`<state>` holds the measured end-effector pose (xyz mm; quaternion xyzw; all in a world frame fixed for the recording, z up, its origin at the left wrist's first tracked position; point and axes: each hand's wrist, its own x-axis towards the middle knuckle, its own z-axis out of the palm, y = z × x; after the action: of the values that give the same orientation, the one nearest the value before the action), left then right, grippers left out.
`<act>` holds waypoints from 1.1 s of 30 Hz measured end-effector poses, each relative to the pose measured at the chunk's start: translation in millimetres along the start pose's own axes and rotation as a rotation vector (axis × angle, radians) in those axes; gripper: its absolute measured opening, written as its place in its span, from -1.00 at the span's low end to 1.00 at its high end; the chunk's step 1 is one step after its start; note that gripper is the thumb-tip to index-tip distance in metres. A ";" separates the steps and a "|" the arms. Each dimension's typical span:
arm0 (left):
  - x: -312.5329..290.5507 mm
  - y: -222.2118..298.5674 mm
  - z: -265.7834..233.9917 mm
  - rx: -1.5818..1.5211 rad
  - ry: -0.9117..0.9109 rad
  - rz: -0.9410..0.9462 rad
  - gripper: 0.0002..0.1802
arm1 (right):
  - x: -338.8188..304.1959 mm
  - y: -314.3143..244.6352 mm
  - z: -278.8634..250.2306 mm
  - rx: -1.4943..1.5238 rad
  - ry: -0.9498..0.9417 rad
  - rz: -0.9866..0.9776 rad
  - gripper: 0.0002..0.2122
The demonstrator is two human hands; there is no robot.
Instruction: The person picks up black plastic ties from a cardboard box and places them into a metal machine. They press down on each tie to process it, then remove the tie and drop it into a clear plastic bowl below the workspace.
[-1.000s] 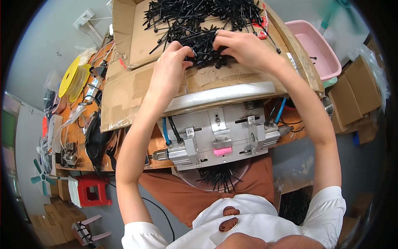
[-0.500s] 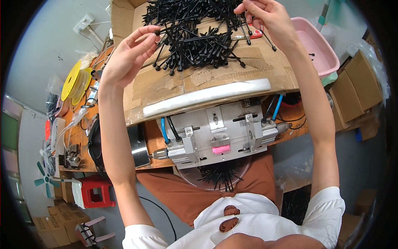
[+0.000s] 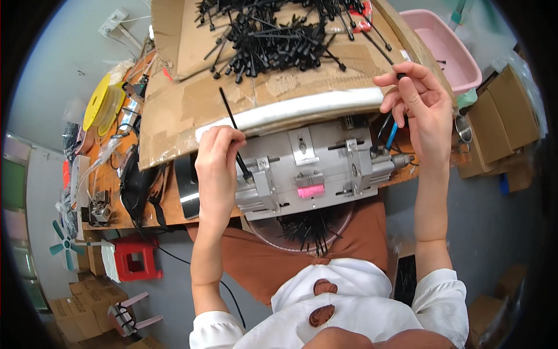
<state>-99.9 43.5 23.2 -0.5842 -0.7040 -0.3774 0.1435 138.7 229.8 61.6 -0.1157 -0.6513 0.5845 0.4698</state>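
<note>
My left hand [image 3: 218, 168] pinches a thin black rod [image 3: 227, 107] near its middle. Its thicker capped end hangs over the left side of a metal clamping fixture [image 3: 279, 160]. At the right, my right hand [image 3: 427, 107] holds another thin black rod [image 3: 381, 51] by one end between thumb and fingers, the rest pointing up and left over the cardboard. A heap of similar black rods with thick ends [image 3: 279, 43] lies on the cardboard [image 3: 186, 96] beyond my hands. A small pink piece [image 3: 311, 191] sits at the fixture's front middle.
A white padded strip [image 3: 296, 107] runs along the cardboard's near edge. Below the fixture, a clear bowl [image 3: 261, 232] with black rods rests between my legs. A pink tub [image 3: 459, 58] stands at the far right, a yellow spool [image 3: 99, 102] at left, a red stool [image 3: 135, 259] lower left.
Both hands have come back from the heap toward me, each with a black rod. The left one is now beside the fixture's left side, the right one over its right side.
</note>
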 end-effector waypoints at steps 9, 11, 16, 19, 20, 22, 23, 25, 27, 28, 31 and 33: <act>-13.3 16.6 13.2 0.174 0.119 0.044 -0.71 | -36.6 -2.6 -12.7 0.030 0.128 -0.044 -0.80; -30.2 36.3 13.3 0.103 0.167 -0.035 -0.59 | -45.7 -4.8 -20.0 0.017 0.145 -0.071 -0.79; -108.6 95.8 20.5 -0.028 -0.254 -0.042 -0.20 | -65.9 -7.4 -17.6 0.032 0.145 -0.053 -0.76; -119.9 101.4 49.0 0.018 -0.292 -0.049 -0.25 | -74.2 -4.7 -17.2 0.013 0.122 -0.010 -0.77; -120.8 102.6 55.2 0.025 -0.314 -0.086 -0.22 | -74.8 -3.8 -16.3 0.008 0.122 -0.035 -0.78; -121.6 104.3 57.6 0.030 -0.333 -0.128 -0.18 | -76.1 -4.4 -14.1 0.001 0.118 -0.059 -0.79; -121.9 105.1 56.6 0.063 -0.356 -0.133 -0.19 | -78.2 -5.8 -12.4 0.001 0.131 -0.076 -0.80; -122.4 105.6 56.8 0.093 -0.376 -0.141 -0.19 | -82.7 -7.9 -8.0 -0.001 0.139 -0.092 -0.81; -121.6 104.7 58.6 0.112 -0.368 -0.120 -0.18 | -89.4 -7.9 -1.0 -0.070 0.143 -0.098 -0.82; -121.6 104.5 57.9 0.110 -0.367 -0.126 -0.18 | -95.8 -9.7 3.5 -0.091 0.136 -0.057 -0.77; -123.1 102.7 55.0 0.174 -0.368 -0.073 -0.24 | -116.0 -1.4 33.8 -0.444 0.082 -0.055 -0.61; -120.2 105.5 49.3 0.104 -0.440 -0.120 -0.22 | -133.9 20.4 41.8 -0.659 -0.070 -0.181 -0.52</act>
<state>43.2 -4.5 -48.9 -0.6013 -0.7704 -0.2118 -0.0064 170.5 114.7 -14.8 -0.1828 -0.8285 0.3025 0.4344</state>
